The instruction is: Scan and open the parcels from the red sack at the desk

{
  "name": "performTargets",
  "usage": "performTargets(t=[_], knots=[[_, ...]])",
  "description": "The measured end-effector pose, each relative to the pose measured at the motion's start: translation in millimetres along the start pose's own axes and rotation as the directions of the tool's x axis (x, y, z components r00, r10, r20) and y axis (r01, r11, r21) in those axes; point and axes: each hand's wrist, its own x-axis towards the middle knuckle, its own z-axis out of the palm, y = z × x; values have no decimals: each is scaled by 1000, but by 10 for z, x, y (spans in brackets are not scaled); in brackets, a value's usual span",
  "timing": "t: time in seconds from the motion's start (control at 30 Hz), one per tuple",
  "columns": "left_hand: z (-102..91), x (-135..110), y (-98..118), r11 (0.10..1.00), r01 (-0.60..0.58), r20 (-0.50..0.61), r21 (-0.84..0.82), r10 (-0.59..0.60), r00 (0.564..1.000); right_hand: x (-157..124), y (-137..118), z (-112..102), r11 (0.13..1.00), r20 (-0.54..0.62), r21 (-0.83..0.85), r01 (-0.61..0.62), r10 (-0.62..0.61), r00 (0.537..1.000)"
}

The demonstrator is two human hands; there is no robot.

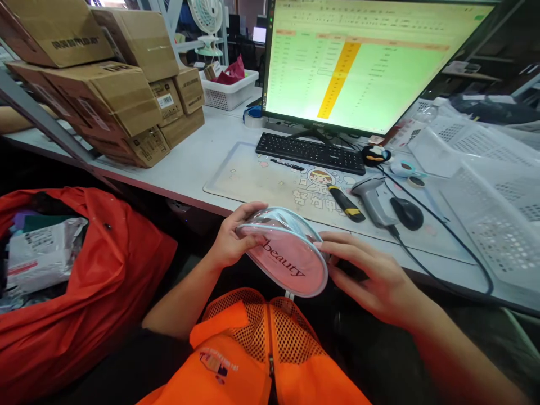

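A small oval cosmetic pouch (283,259), pink with a pale blue rim, a clear top and the word "beauty" on its front, is held above my lap at the desk's front edge. My left hand (236,236) grips its left end, thumb on the front panel and fingers behind. At the right end, the fingertips of my right hand (367,270) hold the pouch's rim; part of that grip is hidden. On the desk mat beyond lie a yellow-and-black box cutter (346,203), a grey barcode scanner (374,203) and a black mouse (406,214).
Behind the mat stand a keyboard (310,153) and a monitor (358,62). Stacked cardboard boxes (118,101) occupy the desk's left. White plastic baskets (489,208) sit at right, near the scanner cable. An orange-red bag (126,242) with packets (44,253) is left of me.
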Motion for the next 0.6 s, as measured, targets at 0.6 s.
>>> performTargets(t=[0.6], knots=[[156,-20,-239,866,319,-68,-385,-371,926,26,-155,-2,990,236,-98,-97,118,965]])
